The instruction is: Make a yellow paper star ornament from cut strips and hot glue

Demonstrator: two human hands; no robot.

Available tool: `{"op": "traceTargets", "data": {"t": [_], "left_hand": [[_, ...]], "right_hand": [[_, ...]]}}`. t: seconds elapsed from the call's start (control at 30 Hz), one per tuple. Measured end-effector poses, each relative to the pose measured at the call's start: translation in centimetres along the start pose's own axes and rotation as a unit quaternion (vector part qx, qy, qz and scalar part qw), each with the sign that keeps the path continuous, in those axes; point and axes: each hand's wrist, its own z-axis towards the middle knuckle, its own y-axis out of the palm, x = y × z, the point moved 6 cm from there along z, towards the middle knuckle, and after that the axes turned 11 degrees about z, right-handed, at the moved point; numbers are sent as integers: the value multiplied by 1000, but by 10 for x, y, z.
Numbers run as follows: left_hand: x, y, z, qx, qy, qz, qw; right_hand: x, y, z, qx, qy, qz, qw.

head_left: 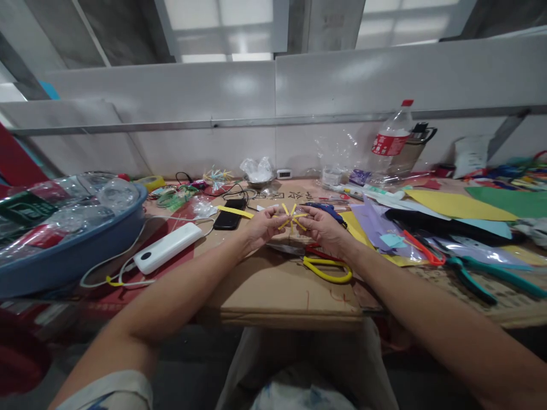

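Note:
Between my two hands, above the cardboard, is a small yellow star-shaped piece [291, 217] with thin strips spreading from its centre. My left hand [267, 226] pinches its left side, fingers closed. On the right side, my right hand [320, 225] grips it between thumb and fingers. Scissors with yellow handles [328, 270] lie on the cardboard just below my right hand. A black phone [231, 214] with a yellow strip [236, 212] across it rests left of my left hand.
A blue basin [77, 242] of plastic bottles stands at left, near a white power strip [168, 247]. Right are coloured sheets [461, 205], teal-handled pliers [470, 279] and a large bottle [390, 142]. Stacked cardboard [290, 290] forms the front edge.

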Motion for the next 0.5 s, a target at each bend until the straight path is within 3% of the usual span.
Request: {"op": "traceTargets", "data": {"t": [0.5], "left_hand": [[4,-7,2,28,-22,-5,999]], "right_hand": [[2,6,-2,10,26,11,1000]]}}
